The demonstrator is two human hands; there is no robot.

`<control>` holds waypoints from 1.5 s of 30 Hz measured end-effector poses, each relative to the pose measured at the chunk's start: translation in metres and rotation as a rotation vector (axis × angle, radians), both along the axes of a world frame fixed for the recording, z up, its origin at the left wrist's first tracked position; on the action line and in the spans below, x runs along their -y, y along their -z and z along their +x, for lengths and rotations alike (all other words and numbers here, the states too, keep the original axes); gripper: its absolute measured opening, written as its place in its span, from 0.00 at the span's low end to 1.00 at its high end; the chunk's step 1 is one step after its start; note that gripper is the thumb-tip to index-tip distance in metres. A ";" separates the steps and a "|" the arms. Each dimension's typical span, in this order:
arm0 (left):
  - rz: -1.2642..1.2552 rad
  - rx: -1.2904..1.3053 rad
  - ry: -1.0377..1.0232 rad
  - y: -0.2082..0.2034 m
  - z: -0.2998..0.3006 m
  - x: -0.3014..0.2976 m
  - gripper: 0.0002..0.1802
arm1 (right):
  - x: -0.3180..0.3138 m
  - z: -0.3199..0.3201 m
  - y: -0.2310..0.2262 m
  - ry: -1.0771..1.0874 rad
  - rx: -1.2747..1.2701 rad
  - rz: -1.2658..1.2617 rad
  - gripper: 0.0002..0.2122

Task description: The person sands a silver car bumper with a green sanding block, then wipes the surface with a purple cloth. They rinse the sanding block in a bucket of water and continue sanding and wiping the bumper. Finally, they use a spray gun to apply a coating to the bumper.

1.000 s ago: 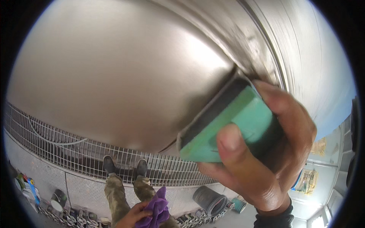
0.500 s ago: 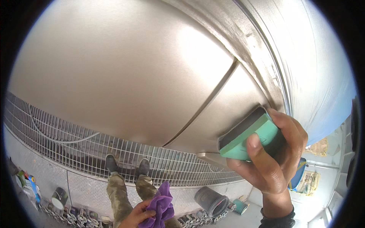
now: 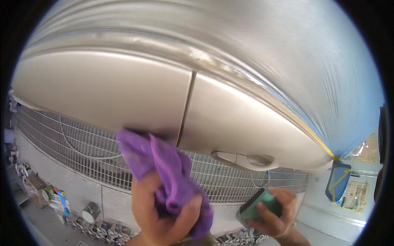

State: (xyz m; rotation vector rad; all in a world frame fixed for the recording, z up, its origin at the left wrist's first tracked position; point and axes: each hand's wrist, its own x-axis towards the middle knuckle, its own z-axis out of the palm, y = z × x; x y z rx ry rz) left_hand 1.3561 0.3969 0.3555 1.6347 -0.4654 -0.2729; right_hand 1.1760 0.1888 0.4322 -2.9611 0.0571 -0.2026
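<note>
A bunched purple cloth (image 3: 168, 168) is gripped in my left hand (image 3: 150, 213). Its upper edge overlaps the lower part of a beige-silver car door panel (image 3: 115, 90) in this view; whether it touches cannot be told. My right hand (image 3: 283, 209), lower right, has its thumb and fingers around a green sanding block (image 3: 269, 203) with a dark face, held apart from the car. Above that hand, a door handle (image 3: 246, 160) sits on the second door panel (image 3: 238, 123), beyond a dark vertical gap.
Plastic sheeting (image 3: 299, 53) covers the car above the doors, edged with yellow tape. Below runs a metal floor grating (image 3: 90, 141) with a pale hose (image 3: 82, 155) on it. Small cans (image 3: 91, 212) stand at the lower left. A taped blue part (image 3: 338, 182) is at the right.
My left hand has raised the purple cloth toward the door. My right hand has drawn the sanding block down, away from the panel. The view has shifted, showing the handle and more sheeting.
</note>
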 end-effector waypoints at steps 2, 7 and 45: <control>0.191 0.434 -0.188 -0.032 0.035 0.041 0.21 | -0.009 -0.052 0.023 0.090 -0.073 0.103 0.26; 0.539 0.545 -0.263 -0.063 0.071 0.098 0.10 | -0.056 -0.146 0.061 0.402 -0.275 0.429 0.29; 1.009 0.377 1.566 0.049 -0.477 -0.012 0.24 | -0.191 -0.798 0.248 2.278 0.514 0.512 0.32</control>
